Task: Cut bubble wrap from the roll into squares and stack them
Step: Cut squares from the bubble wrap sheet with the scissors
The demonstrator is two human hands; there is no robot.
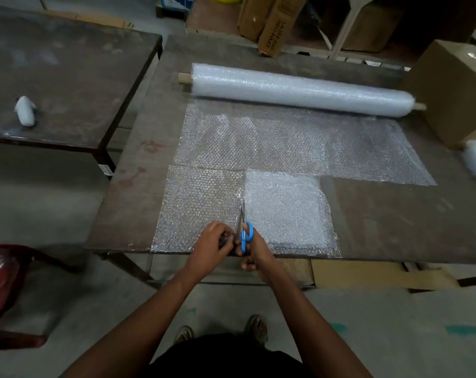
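From my head camera, I am partway through the job. My right hand (254, 248) grips the blue-handled scissors (244, 230), blades pointing away from me into the near edge of the clear bubble wrap sheet (201, 203). My left hand (213, 241) is curled just beside the blades, pinching the sheet's edge, I think, though the fingertips are hard to make out. A whiter stack of cut bubble wrap squares (286, 208) lies right of the cut line, so some pieces are done. Plenty remains: the sheet runs back, uncut, to the long white bubble wrap roll (299, 91) at the far side.

All this lies on a worn dark brown wooden table (395, 219). A second dark table (68, 72) stands to the left, a brown cardboard box (455, 88) to the right, and grey concrete floor (68, 200) below.
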